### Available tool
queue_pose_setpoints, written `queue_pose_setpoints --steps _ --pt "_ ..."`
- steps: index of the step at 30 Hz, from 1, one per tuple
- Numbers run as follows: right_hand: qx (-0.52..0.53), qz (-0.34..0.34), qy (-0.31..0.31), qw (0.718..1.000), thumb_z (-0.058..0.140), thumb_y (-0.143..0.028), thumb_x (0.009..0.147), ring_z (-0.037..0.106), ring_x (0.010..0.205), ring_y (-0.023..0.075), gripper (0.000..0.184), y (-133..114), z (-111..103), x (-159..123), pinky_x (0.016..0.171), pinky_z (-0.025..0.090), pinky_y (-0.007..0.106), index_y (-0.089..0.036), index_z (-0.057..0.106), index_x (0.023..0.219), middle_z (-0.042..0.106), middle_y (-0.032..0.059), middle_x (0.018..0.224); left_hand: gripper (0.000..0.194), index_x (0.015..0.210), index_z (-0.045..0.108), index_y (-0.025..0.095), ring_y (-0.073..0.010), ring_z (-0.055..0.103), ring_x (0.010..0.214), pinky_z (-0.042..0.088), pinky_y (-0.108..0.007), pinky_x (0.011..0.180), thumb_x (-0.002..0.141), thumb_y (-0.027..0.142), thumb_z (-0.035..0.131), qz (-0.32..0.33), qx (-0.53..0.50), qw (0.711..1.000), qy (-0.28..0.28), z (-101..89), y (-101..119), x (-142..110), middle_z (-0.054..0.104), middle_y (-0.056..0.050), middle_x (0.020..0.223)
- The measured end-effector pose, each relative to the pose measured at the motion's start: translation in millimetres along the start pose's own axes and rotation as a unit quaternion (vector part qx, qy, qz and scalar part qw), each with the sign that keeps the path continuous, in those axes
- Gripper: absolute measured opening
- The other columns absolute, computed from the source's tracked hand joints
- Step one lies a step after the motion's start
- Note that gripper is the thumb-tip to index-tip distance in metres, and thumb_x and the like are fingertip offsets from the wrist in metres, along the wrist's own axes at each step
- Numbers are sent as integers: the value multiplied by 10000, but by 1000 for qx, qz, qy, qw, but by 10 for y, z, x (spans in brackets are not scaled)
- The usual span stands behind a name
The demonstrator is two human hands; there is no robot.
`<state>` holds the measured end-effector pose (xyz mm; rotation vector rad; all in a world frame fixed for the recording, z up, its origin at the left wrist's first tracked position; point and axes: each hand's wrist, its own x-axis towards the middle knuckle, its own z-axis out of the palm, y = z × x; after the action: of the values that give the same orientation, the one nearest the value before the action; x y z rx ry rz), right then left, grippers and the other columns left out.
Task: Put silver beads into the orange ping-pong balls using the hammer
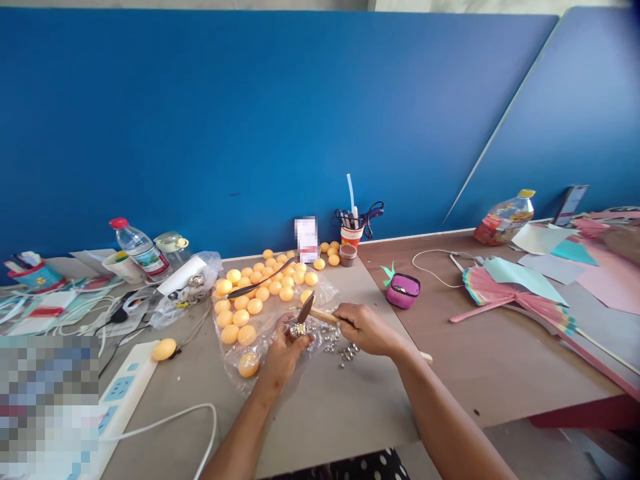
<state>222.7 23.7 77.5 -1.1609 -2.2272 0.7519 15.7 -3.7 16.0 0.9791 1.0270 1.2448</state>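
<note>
Near the middle of the desk, my left hand [281, 357] is closed around a small rounded piece [299, 329] covered in shiny silver bits, with a pale yellow spot on top. My right hand [364, 328] grips the wooden handle of a hammer [306, 308], whose dark wedge-shaped head is just above that piece. Whether they touch I cannot tell. Loose silver studs [349, 352] lie below my right hand and on clear plastic. Behind my hands, many orange balls [255, 306] rest on a clear plastic sheet [235, 365], with a dark strap [263, 283] across them.
A power strip [127, 387] and white cable lie at the left, near a water bottle [143, 247]. At the back stand a pen cup [351, 237] and a small brown pot [348, 255]. A purple pouch [403, 291] and pink fan [520, 297] are on the right.
</note>
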Motion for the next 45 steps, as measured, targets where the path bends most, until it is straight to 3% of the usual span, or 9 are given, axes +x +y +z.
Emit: queue_pose_setpoints --steps 9,16,31,34,40,45 --pt "-11 2 -10 1000 408 -95 769 378 589 99 159 -27 -12 -15 546 260 230 -176 440 637 464 -24 649 563 1157 430 258 -157 647 788 476 -297 738 685 279 737 -4 26 1000 -4 -32 -42 19 645 -4 965" --pt "-23 -13 -15 1000 419 -76 747 398 592 97 156 -11 4 -16 552 263 232 -173 445 628 487 -20 657 584 1152 445 260 -126 561 668 426 -260 617 657 254 754 6 48 999 -5 -35 -101 43 630 7 943" --pt "-30 -46 0 999 427 -54 710 397 570 95 168 -39 24 -26 538 271 227 -176 436 596 472 -24 631 607 1189 438 252 -136 557 673 430 -272 637 669 256 752 -3 83 997 8 -87 -134 63 606 31 821" --pt "-10 -45 42 998 431 -70 732 440 596 104 151 -24 2 -26 557 307 223 -177 516 669 509 -16 664 576 1197 437 251 -151 593 698 461 -304 690 703 278 732 1 51 999 -1 -84 -101 43 621 21 838" --pt "-46 84 203 974 434 -163 804 534 673 141 193 310 6 69 630 387 239 -165 627 803 591 39 787 421 1137 538 227 -157 641 767 483 -322 769 764 332 701 4 -78 997 -25 -50 4 -11 635 -40 1014" --pt "-142 198 190 951 466 -173 793 586 810 173 213 617 44 144 691 392 240 -171 670 856 652 66 877 311 1023 576 185 -166 658 735 495 -289 675 792 370 672 -17 -197 980 -37 -11 88 -1 666 -54 935"
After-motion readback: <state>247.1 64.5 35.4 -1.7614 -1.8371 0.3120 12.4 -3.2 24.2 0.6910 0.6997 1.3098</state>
